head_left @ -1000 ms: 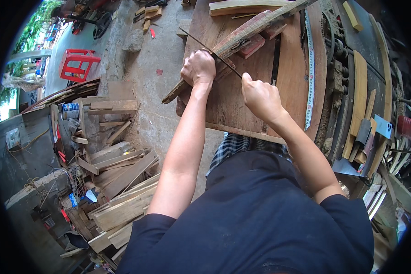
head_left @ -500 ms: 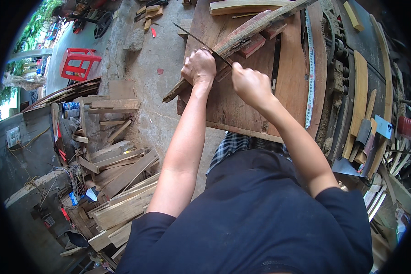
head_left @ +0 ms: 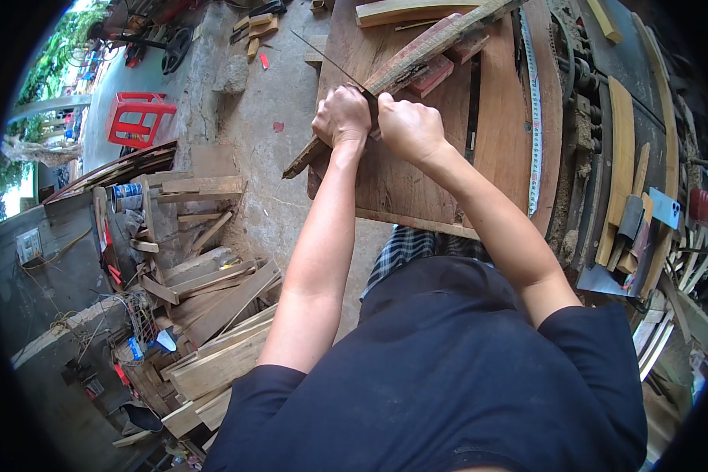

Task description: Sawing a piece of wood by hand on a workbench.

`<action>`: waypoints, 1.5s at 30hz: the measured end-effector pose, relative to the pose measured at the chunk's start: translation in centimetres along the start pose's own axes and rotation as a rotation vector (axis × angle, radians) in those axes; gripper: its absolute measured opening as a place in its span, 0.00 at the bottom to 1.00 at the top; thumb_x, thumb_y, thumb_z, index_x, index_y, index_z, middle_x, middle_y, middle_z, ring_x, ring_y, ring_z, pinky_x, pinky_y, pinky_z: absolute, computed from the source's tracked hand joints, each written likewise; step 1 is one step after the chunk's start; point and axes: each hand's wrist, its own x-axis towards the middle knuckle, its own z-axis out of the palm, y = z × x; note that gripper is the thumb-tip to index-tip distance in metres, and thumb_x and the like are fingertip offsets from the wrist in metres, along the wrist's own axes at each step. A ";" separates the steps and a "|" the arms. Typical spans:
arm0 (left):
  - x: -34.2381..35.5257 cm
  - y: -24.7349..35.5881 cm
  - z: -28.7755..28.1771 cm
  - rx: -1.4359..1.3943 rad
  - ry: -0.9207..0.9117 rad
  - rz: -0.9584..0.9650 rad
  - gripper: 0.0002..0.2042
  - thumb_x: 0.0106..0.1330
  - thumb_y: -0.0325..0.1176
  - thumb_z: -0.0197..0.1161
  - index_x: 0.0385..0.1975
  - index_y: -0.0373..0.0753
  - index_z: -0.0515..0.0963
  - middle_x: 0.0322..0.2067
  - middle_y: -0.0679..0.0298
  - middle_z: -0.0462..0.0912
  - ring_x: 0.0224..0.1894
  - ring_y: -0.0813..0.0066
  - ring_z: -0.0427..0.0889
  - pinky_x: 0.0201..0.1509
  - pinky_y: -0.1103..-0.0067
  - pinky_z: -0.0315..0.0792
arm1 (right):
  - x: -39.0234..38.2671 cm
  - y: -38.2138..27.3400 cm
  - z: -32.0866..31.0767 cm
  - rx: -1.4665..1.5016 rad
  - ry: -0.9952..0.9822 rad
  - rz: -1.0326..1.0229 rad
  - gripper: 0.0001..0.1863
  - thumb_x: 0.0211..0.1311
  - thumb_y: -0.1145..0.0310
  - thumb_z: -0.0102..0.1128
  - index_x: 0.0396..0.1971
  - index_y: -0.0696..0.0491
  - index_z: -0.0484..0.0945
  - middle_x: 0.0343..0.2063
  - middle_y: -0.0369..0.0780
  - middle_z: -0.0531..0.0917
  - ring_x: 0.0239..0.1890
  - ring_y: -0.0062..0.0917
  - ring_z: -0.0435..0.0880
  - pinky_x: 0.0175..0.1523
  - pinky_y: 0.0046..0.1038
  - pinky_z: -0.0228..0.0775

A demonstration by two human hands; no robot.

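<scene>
A long, rough wooden strip [head_left: 436, 47] lies slantwise over the brown wooden worktop [head_left: 417, 185], its near left end jutting past the edge. My left hand [head_left: 342, 116] is closed around this strip near that end. Just to its right, my right hand [head_left: 409, 128] is closed on a handsaw [head_left: 326, 59], whose grip is mostly hidden by the fingers. The thin dark blade shows almost edge-on, crossing the strip close beside my left hand and pointing away to the far left. Under the strip sits a reddish wood block [head_left: 433, 76].
A measuring tape strip [head_left: 536, 134] runs along the worktop's right side. Further right are wooden slats [head_left: 620, 157], a light blue phone [head_left: 664, 208] and a flat metal blade [head_left: 603, 280]. Stacked boards [head_left: 220, 366] fill the lower left, with a red plastic stool [head_left: 139, 119] beyond.
My right hand has pushed away and to the left, carrying the handsaw along its own length, and is now nearer my left hand. The left hand keeps its hold on the strip.
</scene>
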 end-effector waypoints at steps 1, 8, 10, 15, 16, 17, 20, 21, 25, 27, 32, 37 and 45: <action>0.0 -0.1 0.2 0.001 0.000 0.005 0.23 0.68 0.45 0.42 0.34 0.38 0.83 0.37 0.50 0.84 0.42 0.50 0.83 0.46 0.61 0.75 | -0.2 0.0 0.0 -0.005 -0.007 -0.003 0.05 0.58 0.71 0.46 0.31 0.57 0.70 0.21 0.52 0.82 0.26 0.44 0.85 0.29 0.43 0.77; -0.3 -1.2 0.0 -0.028 0.055 -0.003 0.22 0.68 0.45 0.42 0.34 0.37 0.83 0.37 0.49 0.84 0.42 0.50 0.83 0.46 0.62 0.75 | -5.5 1.2 -1.7 -0.071 -0.064 0.000 0.05 0.59 0.71 0.45 0.30 0.56 0.69 0.17 0.50 0.81 0.22 0.42 0.84 0.25 0.43 0.76; -0.3 -0.1 -0.4 -0.007 0.005 -0.001 0.22 0.68 0.45 0.42 0.34 0.37 0.83 0.37 0.49 0.84 0.42 0.50 0.83 0.46 0.62 0.75 | -2.9 0.8 -1.0 -0.067 -0.047 0.014 0.04 0.59 0.72 0.46 0.30 0.56 0.69 0.18 0.50 0.81 0.23 0.42 0.84 0.26 0.42 0.76; -0.4 -0.6 -0.1 0.026 0.030 -0.006 0.18 0.67 0.41 0.46 0.29 0.40 0.83 0.36 0.56 0.85 0.42 0.59 0.84 0.43 0.66 0.77 | -1.4 0.3 0.1 -0.052 0.012 -0.037 0.04 0.58 0.72 0.46 0.30 0.56 0.70 0.20 0.50 0.82 0.24 0.41 0.85 0.27 0.41 0.77; -0.3 -1.0 -0.1 0.022 0.047 -0.006 0.18 0.67 0.41 0.46 0.29 0.40 0.83 0.36 0.56 0.85 0.42 0.59 0.84 0.43 0.66 0.77 | -2.5 0.6 -0.3 -0.057 -0.020 -0.044 0.04 0.58 0.72 0.46 0.31 0.56 0.70 0.19 0.49 0.82 0.24 0.41 0.85 0.26 0.41 0.76; -0.4 -1.2 -0.2 0.021 0.050 -0.013 0.18 0.67 0.41 0.46 0.29 0.40 0.83 0.36 0.56 0.85 0.42 0.59 0.84 0.43 0.66 0.77 | -4.0 0.9 -1.0 -0.076 -0.059 -0.030 0.04 0.58 0.71 0.47 0.31 0.55 0.70 0.18 0.49 0.82 0.23 0.41 0.85 0.25 0.42 0.76; -0.6 -0.7 -0.4 0.010 0.063 -0.004 0.18 0.67 0.41 0.45 0.30 0.40 0.83 0.36 0.57 0.85 0.42 0.59 0.84 0.44 0.65 0.77 | -5.9 1.4 -2.1 -0.113 -0.092 -0.004 0.04 0.59 0.71 0.47 0.30 0.55 0.69 0.17 0.49 0.82 0.22 0.41 0.85 0.24 0.42 0.75; -0.5 -0.4 -0.6 0.016 0.032 -0.016 0.18 0.66 0.41 0.45 0.30 0.39 0.83 0.37 0.57 0.85 0.42 0.58 0.84 0.44 0.65 0.77 | -4.8 1.0 -2.1 -0.104 -0.073 0.003 0.04 0.58 0.71 0.48 0.31 0.55 0.70 0.18 0.49 0.82 0.23 0.41 0.85 0.25 0.42 0.76; -0.1 -0.4 -0.2 0.021 -0.021 -0.027 0.20 0.67 0.43 0.44 0.32 0.39 0.83 0.38 0.57 0.85 0.43 0.57 0.83 0.45 0.64 0.76 | -0.7 -0.6 -0.1 -0.098 -0.014 0.024 0.07 0.58 0.70 0.49 0.33 0.55 0.74 0.23 0.47 0.85 0.28 0.38 0.87 0.30 0.36 0.78; 0.3 -1.2 -0.6 -0.036 -0.061 0.008 0.22 0.68 0.47 0.42 0.35 0.39 0.83 0.40 0.54 0.84 0.45 0.53 0.82 0.48 0.61 0.74 | -0.8 -0.7 -0.3 -0.095 -0.025 0.021 0.07 0.58 0.70 0.49 0.33 0.55 0.74 0.24 0.47 0.85 0.28 0.38 0.87 0.31 0.37 0.78; -0.2 -1.2 -0.7 0.002 -0.050 0.008 0.25 0.70 0.51 0.39 0.40 0.40 0.82 0.43 0.51 0.82 0.47 0.49 0.81 0.50 0.59 0.73 | -1.0 -0.4 0.5 -0.052 0.038 0.011 0.05 0.58 0.71 0.48 0.32 0.55 0.71 0.20 0.49 0.83 0.25 0.41 0.85 0.28 0.40 0.77; -0.5 -1.4 -0.6 -0.014 0.008 -0.007 0.23 0.69 0.48 0.41 0.38 0.40 0.82 0.39 0.51 0.84 0.43 0.49 0.83 0.48 0.60 0.74 | -5.9 1.5 -1.9 -0.077 -0.028 -0.013 0.04 0.59 0.71 0.46 0.31 0.55 0.70 0.19 0.50 0.82 0.23 0.41 0.85 0.26 0.41 0.76; -0.5 -0.6 -0.5 -0.004 -0.024 0.009 0.23 0.69 0.48 0.40 0.38 0.40 0.82 0.38 0.52 0.84 0.44 0.50 0.82 0.48 0.60 0.74 | -0.6 0.6 0.1 -0.069 0.012 -0.041 0.05 0.59 0.71 0.47 0.32 0.56 0.70 0.18 0.50 0.81 0.23 0.43 0.84 0.26 0.41 0.76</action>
